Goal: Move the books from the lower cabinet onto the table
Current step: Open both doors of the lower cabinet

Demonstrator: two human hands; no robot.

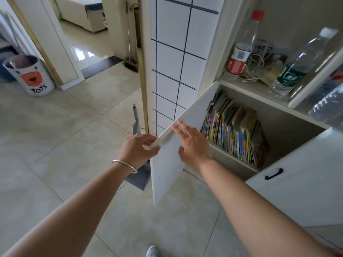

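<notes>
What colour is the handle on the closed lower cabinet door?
Black: the curved handle on the white closed door, seen in the head view.

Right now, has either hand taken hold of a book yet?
No, both the left hand and right hand are on the open cabinet door; the books stand untouched inside.
</notes>
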